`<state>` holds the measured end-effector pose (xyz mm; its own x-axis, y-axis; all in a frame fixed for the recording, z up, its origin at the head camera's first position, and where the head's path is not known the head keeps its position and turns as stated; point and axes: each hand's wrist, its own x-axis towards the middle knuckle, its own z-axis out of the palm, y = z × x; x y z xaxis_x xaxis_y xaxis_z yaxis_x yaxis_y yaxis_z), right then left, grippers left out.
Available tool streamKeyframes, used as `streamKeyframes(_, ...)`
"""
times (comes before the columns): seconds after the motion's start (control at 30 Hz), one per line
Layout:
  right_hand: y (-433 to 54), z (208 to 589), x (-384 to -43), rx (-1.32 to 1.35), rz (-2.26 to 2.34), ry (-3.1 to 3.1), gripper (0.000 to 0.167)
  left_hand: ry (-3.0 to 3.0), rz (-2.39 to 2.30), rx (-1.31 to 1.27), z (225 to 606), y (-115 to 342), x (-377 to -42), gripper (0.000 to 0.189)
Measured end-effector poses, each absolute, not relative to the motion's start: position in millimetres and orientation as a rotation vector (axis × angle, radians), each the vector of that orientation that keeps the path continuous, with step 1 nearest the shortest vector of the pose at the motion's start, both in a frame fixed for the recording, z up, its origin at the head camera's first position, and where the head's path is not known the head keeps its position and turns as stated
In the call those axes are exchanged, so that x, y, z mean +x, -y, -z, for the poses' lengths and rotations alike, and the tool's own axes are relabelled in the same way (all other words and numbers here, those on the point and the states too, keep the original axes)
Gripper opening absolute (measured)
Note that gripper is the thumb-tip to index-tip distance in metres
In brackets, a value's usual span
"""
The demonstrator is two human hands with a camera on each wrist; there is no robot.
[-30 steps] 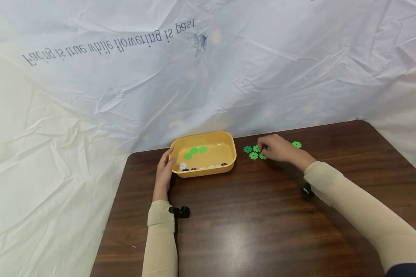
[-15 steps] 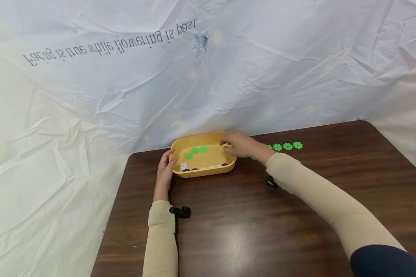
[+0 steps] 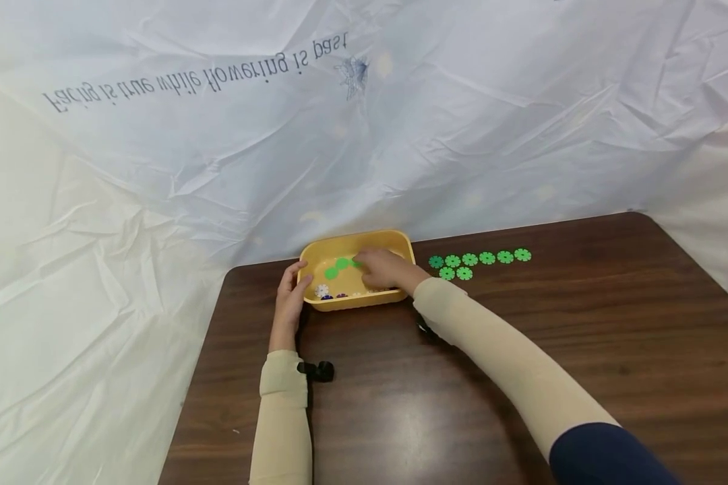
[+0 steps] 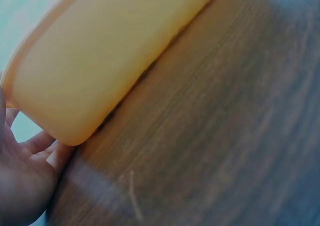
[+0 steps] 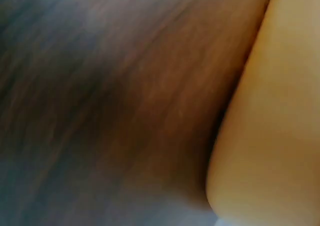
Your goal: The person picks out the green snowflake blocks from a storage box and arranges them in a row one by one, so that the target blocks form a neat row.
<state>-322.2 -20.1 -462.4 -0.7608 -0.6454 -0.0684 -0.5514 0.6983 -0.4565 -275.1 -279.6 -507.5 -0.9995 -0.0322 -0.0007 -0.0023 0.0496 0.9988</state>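
Observation:
A yellow plastic basin (image 3: 347, 305) stands at the table's back edge. My left hand (image 3: 288, 303) grips its left end, the thumb over the rim and the other fingers along the outside wall. My right hand (image 3: 385, 267) reaches over the right rim into the basin, fingertips down at a green snowflake-shaped disc (image 3: 355, 263); whether they pinch it is hidden. Further green discs (image 3: 342, 263) lie left of those fingertips. A white disc (image 3: 321, 291) and a few dark ones lie along the near wall. The right wrist view shows only the basin's outer wall (image 5: 270, 111) and table.
On the brown table (image 3: 400, 404), right of the basin, several green discs (image 3: 487, 258) form a back row, a darker green disc (image 3: 436, 262) at its left end. Two more green discs (image 3: 464, 273) lie in front. A white printed cloth (image 3: 461, 135) hangs behind.
My right hand has left the green discs on the table and moved left into the basin, to the green disc there. The left hand keeps its grip on the basin.

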Motion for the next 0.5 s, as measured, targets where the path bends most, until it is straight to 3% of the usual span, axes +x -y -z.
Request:
streamKeyframes(0.3,23,467,-321,-0.888,0.654,-2.673,0.053,2.301,2.12,0.027,478,271,-259,0.044)
streamKeyframes(0.5,26,466,-320,-1.048,0.705,-2.643,0.019,2.308,2.104,0.021,479,272,-259,0.045)
